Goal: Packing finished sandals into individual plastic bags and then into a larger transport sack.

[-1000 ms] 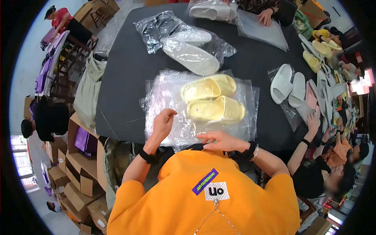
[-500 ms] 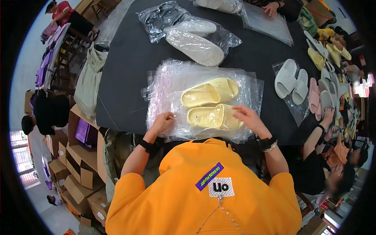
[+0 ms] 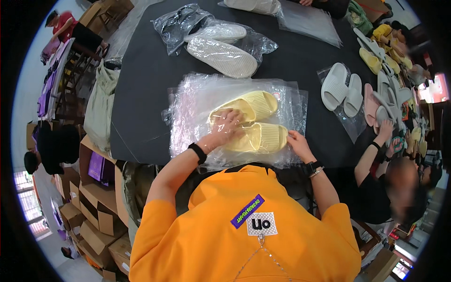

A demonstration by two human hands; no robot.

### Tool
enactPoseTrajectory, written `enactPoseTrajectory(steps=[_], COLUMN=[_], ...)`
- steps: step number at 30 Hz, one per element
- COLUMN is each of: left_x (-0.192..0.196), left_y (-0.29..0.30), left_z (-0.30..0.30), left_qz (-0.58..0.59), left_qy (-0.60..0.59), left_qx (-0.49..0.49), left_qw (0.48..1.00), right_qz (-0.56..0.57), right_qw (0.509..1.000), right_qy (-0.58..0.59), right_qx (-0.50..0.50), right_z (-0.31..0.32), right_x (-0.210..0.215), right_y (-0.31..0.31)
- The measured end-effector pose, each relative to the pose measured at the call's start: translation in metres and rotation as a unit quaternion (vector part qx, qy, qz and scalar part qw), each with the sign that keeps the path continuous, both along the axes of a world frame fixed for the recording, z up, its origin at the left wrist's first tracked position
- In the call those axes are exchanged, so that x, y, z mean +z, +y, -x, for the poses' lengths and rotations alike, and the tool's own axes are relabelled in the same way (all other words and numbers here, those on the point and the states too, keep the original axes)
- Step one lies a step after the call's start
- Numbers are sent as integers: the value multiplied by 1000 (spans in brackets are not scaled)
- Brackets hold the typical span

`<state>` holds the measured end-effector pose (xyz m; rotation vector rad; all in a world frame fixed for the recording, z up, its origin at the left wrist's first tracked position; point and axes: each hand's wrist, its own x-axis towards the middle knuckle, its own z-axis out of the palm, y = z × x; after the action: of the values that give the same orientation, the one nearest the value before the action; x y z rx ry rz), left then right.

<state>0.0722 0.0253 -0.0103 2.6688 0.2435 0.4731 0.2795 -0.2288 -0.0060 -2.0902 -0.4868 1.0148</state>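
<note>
Head view: pair of yellow slippers (image 3: 251,123) on a stack of clear plastic bags (image 3: 188,113), near table edge. Left hand (image 3: 225,126) flat on slippers, fingers spread; right hand (image 3: 297,142) pinching bag edge. Bagging looks unfinished; sealing remains.

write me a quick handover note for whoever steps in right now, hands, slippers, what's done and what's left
Left hand: flat on the yellow slippers, pressing through the clear plastic bag.
Right hand: at the bag's near right edge, beside the nearer slipper's toe.
Things: both slippers lie side by side on the stack of clear bags on the black table.
Done: the pair looks covered by plastic.
Left: whether the bag is closed can't be told; check its opening.
</note>
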Motion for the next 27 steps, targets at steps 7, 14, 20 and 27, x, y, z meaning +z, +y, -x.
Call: enactPoseTrajectory(steps=[7,14,20,27], left_x=[-3,12,26,12], left_y=[-34,-14,4,1], left_z=[-36,-2,46,48], left_qz=[28,-19,7,50], left_qy=[45,69,77,55], left_qx=[39,36,46,34], left_qw=[998,997,996,997], right_qz=[-43,-123,-113,-39], right_qw=[992,984,990,976], right_qy=[88,64,62,210], right_qx=[-73,-116,-53,-50], right_z=[12,13,21,4], right_x=[11,-5,6,26], right_y=[7,2,12,68])
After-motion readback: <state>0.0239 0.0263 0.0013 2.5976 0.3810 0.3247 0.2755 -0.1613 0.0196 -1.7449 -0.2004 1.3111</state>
